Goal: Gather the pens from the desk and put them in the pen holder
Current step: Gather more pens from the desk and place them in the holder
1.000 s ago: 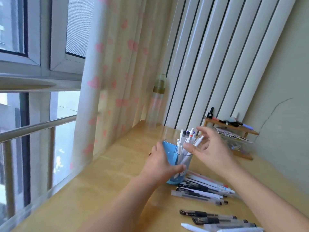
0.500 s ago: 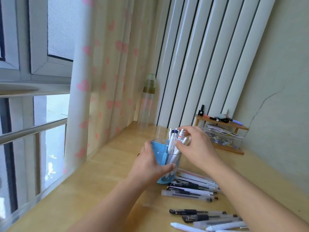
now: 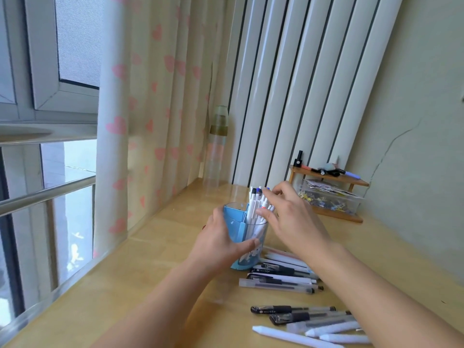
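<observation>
A blue and clear pen holder (image 3: 235, 222) stands on the wooden desk (image 3: 160, 272), with several white pens (image 3: 253, 205) upright inside it. My left hand (image 3: 221, 243) grips the holder from its left side, thumb across the front. My right hand (image 3: 293, 222) reaches over from the right, its relaxed fingers touching the tops of the pens in the holder. A row of pens (image 3: 281, 281) lies on the desk just in front of the holder. Another group of black and white pens (image 3: 303, 318) lies nearer to me.
A tall clear bottle (image 3: 216, 151) stands at the back by the heart-print curtain (image 3: 140, 121). A small wooden shelf (image 3: 334, 177) with markers sits at the back right over a clear box (image 3: 331, 200) of small items. A window with a rail is on the left.
My right hand has moved in from beside the holder and down onto the pen tops. The pens now stand closer together. My left hand kept its grip on the holder.
</observation>
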